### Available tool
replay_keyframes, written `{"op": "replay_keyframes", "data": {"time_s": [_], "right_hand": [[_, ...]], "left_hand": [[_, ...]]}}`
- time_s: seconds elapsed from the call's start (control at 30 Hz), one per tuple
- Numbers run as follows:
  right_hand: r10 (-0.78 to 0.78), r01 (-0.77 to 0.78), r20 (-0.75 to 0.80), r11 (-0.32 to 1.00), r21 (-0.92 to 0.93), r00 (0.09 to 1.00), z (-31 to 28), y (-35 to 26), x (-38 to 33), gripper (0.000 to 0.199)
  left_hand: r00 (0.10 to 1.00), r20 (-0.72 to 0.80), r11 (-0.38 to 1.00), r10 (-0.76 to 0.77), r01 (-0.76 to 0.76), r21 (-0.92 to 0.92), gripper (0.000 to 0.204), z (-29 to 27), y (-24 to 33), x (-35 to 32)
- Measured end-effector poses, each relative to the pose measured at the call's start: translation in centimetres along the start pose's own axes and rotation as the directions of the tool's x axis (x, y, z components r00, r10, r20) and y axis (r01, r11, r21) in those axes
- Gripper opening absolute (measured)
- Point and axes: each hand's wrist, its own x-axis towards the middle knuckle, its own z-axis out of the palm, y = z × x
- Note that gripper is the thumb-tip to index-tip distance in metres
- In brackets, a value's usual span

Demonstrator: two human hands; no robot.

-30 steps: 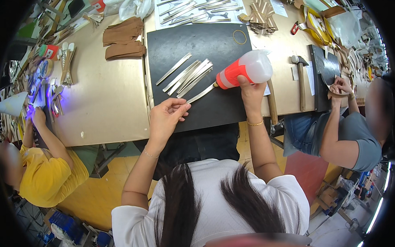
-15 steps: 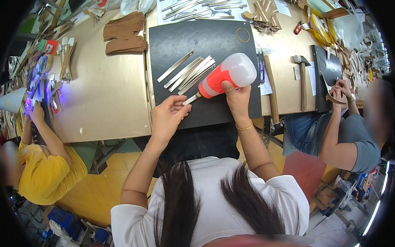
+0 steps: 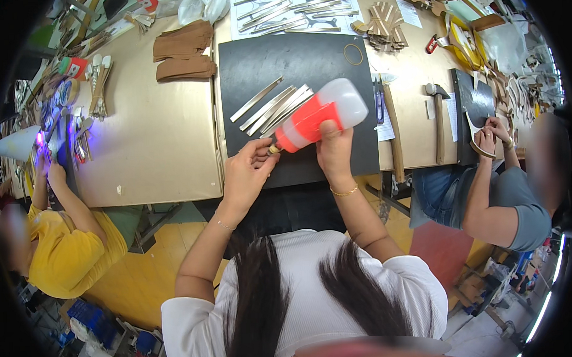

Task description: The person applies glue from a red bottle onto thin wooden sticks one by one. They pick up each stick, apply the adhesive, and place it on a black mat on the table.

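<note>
My right hand (image 3: 334, 148) is wrapped round a squeeze bottle (image 3: 306, 121) with a red band and a translucent end. The bottle is tilted, its narrow nozzle (image 3: 273, 149) pointing down toward my left hand (image 3: 246, 170). The left fingers are pinched together right at the nozzle tip, on a thin metallic strip that is almost wholly hidden now. Several loose pale-gold strips (image 3: 271, 110) lie just beyond the bottle on the black mat (image 3: 348, 157), one (image 3: 257, 99) apart from the rest.
A hammer (image 3: 439, 119), a wooden handle (image 3: 394, 130) and a blue cutter (image 3: 379, 103) lie right of the mat. Brown leather pieces (image 3: 184, 50) rest on its left, more strips (image 3: 293, 14) at the back. People work at left (image 3: 68, 243) and right (image 3: 507, 196).
The bottle has moved a little left and down, bringing its nozzle from along the strip to my left fingertips. My right hand went with it; my left hand stays nearly in place.
</note>
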Motion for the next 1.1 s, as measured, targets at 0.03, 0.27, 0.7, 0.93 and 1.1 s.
{"op": "replay_keyframes", "data": {"time_s": [0.03,0.27,0.7,0.93,1.1], "right_hand": [[0.011,-0.009,-0.038,0.999,0.046,0.999,-0.3,-0.2,0.3,0.053],[-0.042,0.046,-0.204,0.999,0.015,0.978,-5.1,-4.0,2.8,0.077],[-0.103,0.098,-0.298,0.995,-0.03,0.949,-9.1,-5.1,2.2,0.075],[-0.092,0.087,-0.272,0.996,-0.03,0.958,-9.1,-5.3,2.5,0.076],[-0.06,0.063,-0.246,0.998,0.002,0.967,-8.6,-4.8,2.4,0.075]], "left_hand": [[1.0,0.016,0.999,-0.02,0.02,-0.031,0.032,-0.2,0.3,0.2],[0.906,-0.105,0.895,0.411,-0.378,0.236,0.024,-0.7,4.1,7.0],[0.724,0.092,0.459,0.683,-0.524,0.717,0.034,7.8,7.9,25.3],[0.734,0.116,0.452,0.669,-0.526,0.72,0.035,3.5,7.1,22.3],[0.943,0.152,0.661,0.296,-0.317,0.681,0.026,-3.3,4.7,13.1]]}}
